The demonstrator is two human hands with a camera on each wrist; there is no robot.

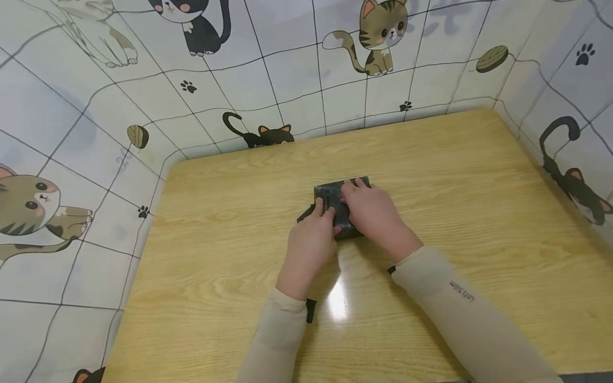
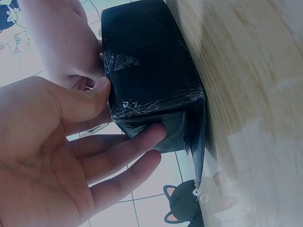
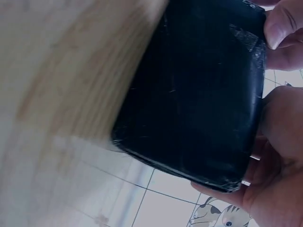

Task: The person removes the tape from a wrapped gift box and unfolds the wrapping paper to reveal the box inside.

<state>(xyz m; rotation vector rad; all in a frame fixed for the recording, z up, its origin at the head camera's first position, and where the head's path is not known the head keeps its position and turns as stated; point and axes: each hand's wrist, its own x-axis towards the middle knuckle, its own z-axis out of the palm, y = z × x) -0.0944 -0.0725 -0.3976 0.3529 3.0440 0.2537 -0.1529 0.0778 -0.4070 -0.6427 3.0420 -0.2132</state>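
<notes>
My left hand [image 1: 311,244] has fingers spread, thumb at the black box's [image 2: 151,52] edge. My right hand [image 1: 375,210] lies over its top; I can't tell whether those fingers pinch. The box sits on the counter [image 1: 215,255].

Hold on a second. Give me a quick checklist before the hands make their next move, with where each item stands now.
1. Black box resting on the tabletop: ok, it sits on the wood surface.
2. Left hand touching the box: ok, its thumb is at the near upper edge and its fingers are by the left end.
3. Right hand on the box: ok, it lies over the right part of the top.
4. Left end closed up: not ok, a flap sticks out there, low by the tabletop.
5. Contents of the box: cannot tell, the inside is not visible.
</notes>
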